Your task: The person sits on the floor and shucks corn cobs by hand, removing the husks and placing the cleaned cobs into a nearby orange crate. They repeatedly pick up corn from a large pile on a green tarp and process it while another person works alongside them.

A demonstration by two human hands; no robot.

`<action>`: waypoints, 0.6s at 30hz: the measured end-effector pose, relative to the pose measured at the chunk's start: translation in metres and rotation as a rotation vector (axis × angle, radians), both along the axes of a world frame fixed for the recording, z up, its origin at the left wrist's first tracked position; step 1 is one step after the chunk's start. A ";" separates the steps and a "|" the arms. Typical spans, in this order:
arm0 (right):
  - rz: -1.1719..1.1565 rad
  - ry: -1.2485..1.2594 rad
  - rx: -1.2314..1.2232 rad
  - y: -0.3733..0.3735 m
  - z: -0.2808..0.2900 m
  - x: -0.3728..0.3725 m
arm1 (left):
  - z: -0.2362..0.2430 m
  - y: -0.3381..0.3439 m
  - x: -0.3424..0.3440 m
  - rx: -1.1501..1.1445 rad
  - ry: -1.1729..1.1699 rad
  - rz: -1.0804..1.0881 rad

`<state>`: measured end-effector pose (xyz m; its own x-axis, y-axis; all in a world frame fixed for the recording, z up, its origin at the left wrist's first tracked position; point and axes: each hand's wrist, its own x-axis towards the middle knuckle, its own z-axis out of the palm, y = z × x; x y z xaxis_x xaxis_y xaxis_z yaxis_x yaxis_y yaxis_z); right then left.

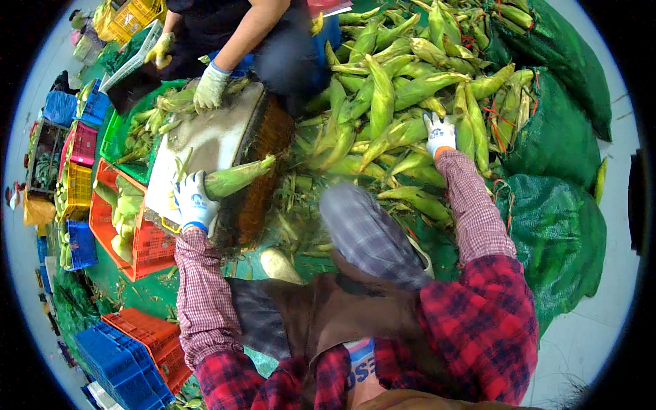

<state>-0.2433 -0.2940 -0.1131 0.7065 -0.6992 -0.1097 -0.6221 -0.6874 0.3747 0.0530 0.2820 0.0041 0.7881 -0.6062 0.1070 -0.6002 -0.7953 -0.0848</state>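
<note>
My left hand (197, 199), in a white glove, is closed around the thick end of a green-husked ear of corn (239, 178). The ear lies across the edge of a worn white board (205, 147), its tip pointing right. On the right, my right hand (441, 135), also gloved, rests against the big pile of unhusked corn (383, 96) with its fingers apart. Several ears lie around its fingertips, and none is visibly gripped.
A co-worker's gloved hand (212, 87) rests on husks at the board's far end. Left of the board stand a green crate (113, 133) and a red crate (154, 249) holding corn. Green mesh sacks (557, 225) line the right. Stacked blue crates (123, 362) stand lower left.
</note>
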 end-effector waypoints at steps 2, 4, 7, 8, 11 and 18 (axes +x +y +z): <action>-0.032 0.038 -0.100 -0.017 -0.012 -0.004 | -0.001 -0.011 -0.003 -0.001 0.015 -0.011; -0.055 0.098 -0.126 -0.015 -0.006 0.009 | -0.004 -0.006 -0.001 -0.008 -0.021 -0.014; 0.047 0.205 -0.048 0.008 0.000 0.007 | -0.004 0.006 0.000 0.011 -0.021 0.001; 0.151 0.208 -0.093 0.016 0.000 0.000 | -0.003 0.005 0.000 -0.008 -0.019 0.009; 0.225 0.129 0.046 0.054 0.015 -0.033 | 0.003 -0.004 -0.005 -0.002 -0.005 0.029; -0.011 -0.037 0.452 0.120 0.025 -0.070 | 0.003 0.000 -0.006 -0.006 -0.029 0.054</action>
